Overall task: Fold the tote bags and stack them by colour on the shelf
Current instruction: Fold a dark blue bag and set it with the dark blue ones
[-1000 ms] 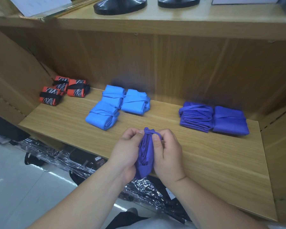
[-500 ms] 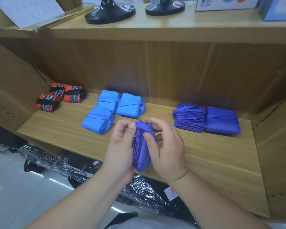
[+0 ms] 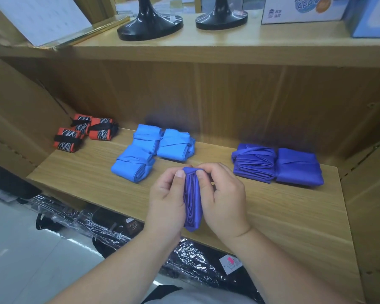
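A folded dark blue tote bag (image 3: 192, 205) stands on edge between my hands, above the front of the wooden shelf (image 3: 294, 216). My left hand (image 3: 166, 200) presses its left side and my right hand (image 3: 225, 198) its right side, thumbs pinching the top fold. Two folded dark blue bags (image 3: 276, 164) lie side by side at the shelf's right. Three light blue folded bags (image 3: 154, 150) sit in the middle. Three orange patterned bags (image 3: 86, 132) with black straps lie at the back left.
An upper shelf board (image 3: 206, 47) carries two black stand bases (image 3: 149, 25), a white sign and boxes. Wooden side walls close the shelf left and right. Black goods in clear plastic wrap (image 3: 119, 229) lie on the floor below the shelf's front edge.
Both hands with the dark blue bag have stayed at the shelf's front; my fingers have shifted on the top fold, with the right fingers curled back down. The camera has tilted upward.
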